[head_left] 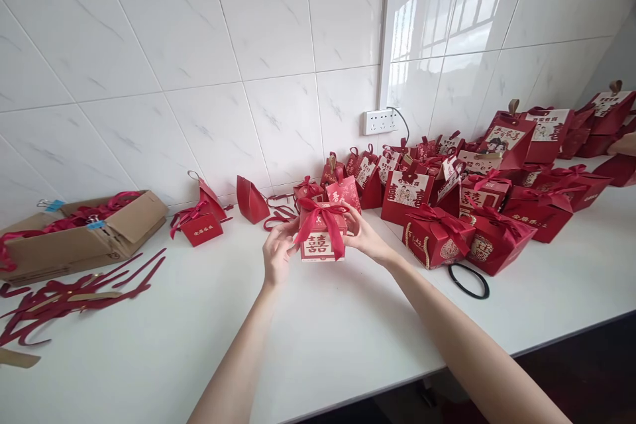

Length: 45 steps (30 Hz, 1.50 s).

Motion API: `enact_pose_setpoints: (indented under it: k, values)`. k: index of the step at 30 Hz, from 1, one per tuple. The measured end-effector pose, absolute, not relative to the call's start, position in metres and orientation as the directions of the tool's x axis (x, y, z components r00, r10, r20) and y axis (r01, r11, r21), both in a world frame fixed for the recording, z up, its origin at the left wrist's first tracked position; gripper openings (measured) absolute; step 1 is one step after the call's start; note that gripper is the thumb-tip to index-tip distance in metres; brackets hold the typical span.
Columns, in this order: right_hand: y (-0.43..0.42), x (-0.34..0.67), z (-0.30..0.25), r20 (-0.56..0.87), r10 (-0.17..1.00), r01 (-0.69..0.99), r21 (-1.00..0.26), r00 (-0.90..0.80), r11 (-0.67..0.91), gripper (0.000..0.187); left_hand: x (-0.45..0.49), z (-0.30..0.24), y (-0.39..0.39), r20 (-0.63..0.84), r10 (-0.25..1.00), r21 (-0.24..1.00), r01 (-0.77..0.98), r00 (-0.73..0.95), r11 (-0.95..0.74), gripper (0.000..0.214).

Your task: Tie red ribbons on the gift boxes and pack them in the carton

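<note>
Fingers (pixel 285 233) pinch one red box (pixel 320 248), one bow (pixel 318 214).

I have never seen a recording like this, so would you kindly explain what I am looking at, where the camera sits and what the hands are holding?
There is no machine here: these are a person's two bare hands, filmed by one camera worn on the head, looking forward and down, so the arms come in from the bottom edge. The left hand and right hand hold a small red gift box between them, fingers up at its ribbon bow. It sits on or just above a white counter. At the left lie a cardboard box of ribbons and loose red ribbons; at the right stands a crowd of similar red boxes, with a black loop in front of them. At the far right edge another person's hand shows.
</note>
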State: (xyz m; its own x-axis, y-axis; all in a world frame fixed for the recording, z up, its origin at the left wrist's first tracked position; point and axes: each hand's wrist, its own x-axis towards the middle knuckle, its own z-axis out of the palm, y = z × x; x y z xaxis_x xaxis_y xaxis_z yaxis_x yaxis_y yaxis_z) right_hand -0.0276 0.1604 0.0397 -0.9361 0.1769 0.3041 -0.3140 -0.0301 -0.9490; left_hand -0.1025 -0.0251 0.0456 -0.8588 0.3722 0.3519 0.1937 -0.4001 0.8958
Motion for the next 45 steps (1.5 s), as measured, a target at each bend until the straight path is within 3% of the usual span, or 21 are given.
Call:
enact_pose_setpoints:
  k: [4, 8, 12, 15, 18, 21, 23, 25, 27, 30, 34, 37, 40, 42, 45]
  values:
    - [0.156, -0.029, 0.039, 0.159, 0.133, -0.196, -0.92, -0.978, -0.34, 0.048, -0.099, 0.05, -0.027, 0.376, 0.364, 0.862, 0.177, -0.852, -0.476, 0.024]
    - [0.154, -0.03, 0.038, -0.03, 0.093, -0.036, -0.773, -0.995, -0.634, 0.051, -0.099, 0.051, -0.027, 0.398, 0.205, 0.829, 0.255, -0.894, -0.498, 0.016]
    - [0.157, -0.028, 0.035, -0.021, -0.005, 0.018, -0.695, -1.0, -0.718, 0.051, -0.1, 0.049, -0.026, 0.387, 0.185, 0.844, 0.267, -0.903, -0.465, 0.015]
    - [0.157, -0.027, 0.033, -0.025, -0.016, 0.029, -0.725, -1.0, -0.688, 0.051, -0.097, 0.048, -0.024, 0.379, 0.237, 0.859, 0.245, -0.895, -0.448, 0.016]
    - [0.154, -0.026, 0.035, 0.026, 0.051, -0.05, -0.835, -0.998, -0.547, 0.054, -0.095, 0.047, -0.021, 0.399, 0.25, 0.87, 0.277, -0.882, -0.407, 0.017]
    - [0.15, -0.025, 0.039, 0.251, 0.142, -0.27, -0.953, -0.957, -0.137, 0.062, -0.101, 0.046, -0.021, 0.434, 0.059, 0.852, 0.388, -0.899, -0.352, 0.019]
    - [0.149, -0.024, 0.039, 0.435, 0.111, -0.405, -0.888, -0.894, 0.217, 0.081, -0.107, 0.045, -0.024, 0.421, -0.059, 0.854, 0.417, -0.905, -0.311, 0.021]
    - [0.15, -0.024, 0.037, 0.514, 0.035, -0.451, -0.781, -0.857, 0.432, 0.095, -0.113, 0.043, -0.026, 0.379, -0.053, 0.887, 0.379, -0.924, -0.265, 0.026]
    - [0.152, -0.026, 0.032, 0.524, -0.016, -0.461, -0.733, -0.851, 0.5, 0.096, -0.115, 0.042, -0.027, 0.323, 0.034, 0.927, 0.309, -0.946, -0.215, 0.034]
    - [0.155, -0.029, 0.025, 0.519, -0.053, -0.467, -0.715, -0.853, 0.52, 0.097, -0.111, 0.042, -0.024, 0.279, 0.161, 0.958, 0.264, -0.947, -0.109, 0.039]
    - [0.157, -0.031, 0.021, 0.497, -0.053, -0.459, -0.75, -0.866, 0.477, 0.096, -0.106, 0.041, -0.019, 0.364, 0.137, 0.926, 0.373, -0.921, 0.05, 0.031]
    - [0.155, -0.028, 0.026, 0.401, -0.045, -0.394, -0.864, -0.915, 0.314, 0.093, -0.106, 0.039, -0.018, 0.407, 0.106, 0.907, 0.415, -0.907, 0.076, 0.027]
    - [0.152, -0.025, 0.034, 0.217, 0.042, -0.214, -0.974, -0.975, 0.07, 0.066, -0.106, 0.038, -0.017, 0.403, 0.107, 0.909, 0.411, -0.909, 0.063, 0.026]
    - [0.15, -0.025, 0.039, 0.117, 0.154, -0.129, -0.989, -0.981, -0.074, 0.043, -0.104, 0.038, -0.016, 0.4, 0.121, 0.911, 0.408, -0.909, 0.057, 0.024]
    - [0.146, -0.027, 0.042, 0.07, 0.215, -0.108, -0.98, -0.974, -0.17, 0.041, -0.099, 0.038, -0.015, 0.413, 0.147, 0.906, 0.422, -0.899, 0.034, 0.021]
